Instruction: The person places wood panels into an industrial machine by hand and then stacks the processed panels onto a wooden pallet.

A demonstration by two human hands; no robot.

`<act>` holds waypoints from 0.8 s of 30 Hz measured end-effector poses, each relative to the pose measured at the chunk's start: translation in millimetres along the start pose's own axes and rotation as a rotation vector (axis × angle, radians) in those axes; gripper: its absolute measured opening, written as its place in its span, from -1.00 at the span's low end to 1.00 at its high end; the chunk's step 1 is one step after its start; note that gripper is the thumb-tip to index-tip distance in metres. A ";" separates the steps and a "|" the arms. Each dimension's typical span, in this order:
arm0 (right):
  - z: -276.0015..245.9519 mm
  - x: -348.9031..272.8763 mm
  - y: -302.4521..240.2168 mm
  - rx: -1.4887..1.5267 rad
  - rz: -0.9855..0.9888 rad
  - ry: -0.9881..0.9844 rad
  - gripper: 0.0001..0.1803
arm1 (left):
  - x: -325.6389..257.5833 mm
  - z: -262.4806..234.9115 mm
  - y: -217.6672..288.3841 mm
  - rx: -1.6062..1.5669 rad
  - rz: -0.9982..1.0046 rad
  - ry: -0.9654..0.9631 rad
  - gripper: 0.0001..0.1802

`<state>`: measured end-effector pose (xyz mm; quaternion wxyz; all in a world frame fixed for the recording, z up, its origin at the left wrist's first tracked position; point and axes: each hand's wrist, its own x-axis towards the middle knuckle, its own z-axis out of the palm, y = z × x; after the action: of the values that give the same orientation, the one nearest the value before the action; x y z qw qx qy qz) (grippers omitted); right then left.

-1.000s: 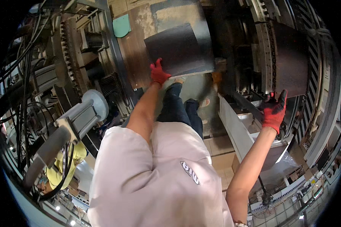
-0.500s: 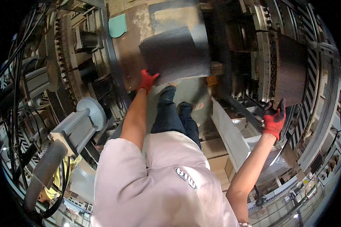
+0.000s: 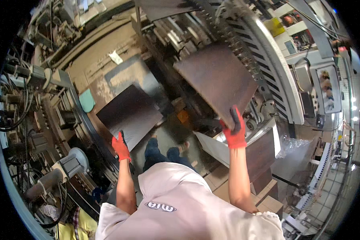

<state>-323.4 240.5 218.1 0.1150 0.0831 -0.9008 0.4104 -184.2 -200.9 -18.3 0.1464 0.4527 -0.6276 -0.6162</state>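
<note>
Two flat, dark brown square panels are held apart, one in each hand, above the grey workshop floor (image 3: pixel 120 76). The left-hand dark brown panel (image 3: pixel 130 114) lies low and left of centre, tilted corner-down, its lower corner pinched by the left hand (image 3: pixel 121 147) in a red work glove, fingers clenched on the edge. The right-hand dark brown panel (image 3: pixel 218 82) sits higher and right of centre, in front of a large curved grey machine frame with a toothed rim (image 3: pixel 264 60); the right hand (image 3: pixel 235 130), in a red and black glove, grasps its lower edge with the fingers wrapped over the face. Below and between the panels show the person's blue-trousered legs (image 3: pixel 164 156) and pale shirt (image 3: pixel 188 208). A grey cylindrical motor (image 3: pixel 70 166) stands at lower left, and stacked brown boards (image 3: pixel 264 152) lie just right of the right forearm.
</note>
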 end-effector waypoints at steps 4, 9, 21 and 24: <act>-59.4 -77.6 -45.7 1.121 0.950 0.265 -0.52 | -50.2 62.5 122.3 -0.381 0.033 -0.310 -0.65; -128.5 -192.0 -15.2 0.947 0.830 0.431 -0.36 | -109.2 177.9 210.3 -0.453 0.031 -0.559 -0.56; -191.6 -355.1 40.3 0.802 0.729 0.676 -0.32 | -145.5 392.2 224.6 -0.361 0.355 -0.180 -0.64; -195.7 -373.0 42.3 0.764 0.739 0.721 -0.40 | -142.5 404.1 227.7 -0.300 0.426 -0.115 -0.54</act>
<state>51.5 437.0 209.5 0.2237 -0.3410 -0.5652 0.7171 -494.2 126.2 161.5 0.3025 0.2480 -0.6176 -0.6823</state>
